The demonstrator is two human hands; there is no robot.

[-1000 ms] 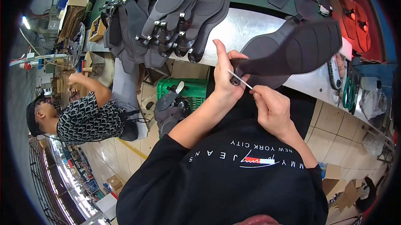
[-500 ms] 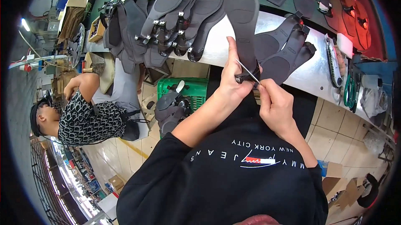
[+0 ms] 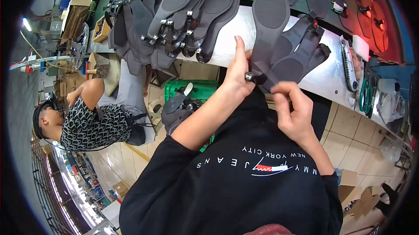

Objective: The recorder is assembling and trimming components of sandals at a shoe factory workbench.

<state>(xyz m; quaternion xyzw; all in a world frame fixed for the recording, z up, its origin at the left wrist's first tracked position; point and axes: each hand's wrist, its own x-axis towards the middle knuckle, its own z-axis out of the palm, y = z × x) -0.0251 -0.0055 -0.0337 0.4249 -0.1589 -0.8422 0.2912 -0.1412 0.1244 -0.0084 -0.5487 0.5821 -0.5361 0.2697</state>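
My left hand (image 3: pixel 239 71) is closed round the heel end of a dark grey sandal (image 3: pixel 269 19), whose sole faces up and whose other end points away from me. A shiny buckle (image 3: pixel 249 76) shows beside my palm. In my right hand (image 3: pixel 297 112), a thin blade-like tool (image 3: pixel 271 76) is pinched between thumb and forefinger. Smeared by motion, it slants over the sandal near the held end; I cannot tell whether it touches. Behind the held sandal, several similar sandals (image 3: pixel 301 62) lie on the metal bench top (image 3: pixel 321 78).
A heap of dark sandals (image 3: pixel 174 8) fills the bench's left part. A box cutter (image 3: pixel 348 67) and green-handled scissors (image 3: pixel 365 95) lie at right. Below stands a green crate (image 3: pixel 205 90) holding sandals. A person (image 3: pixel 96 121) is at left.
The held sandal has shifted right and turned so its sole shows more fully. My right hand has moved slightly right and down, and the tool tilts more steeply.
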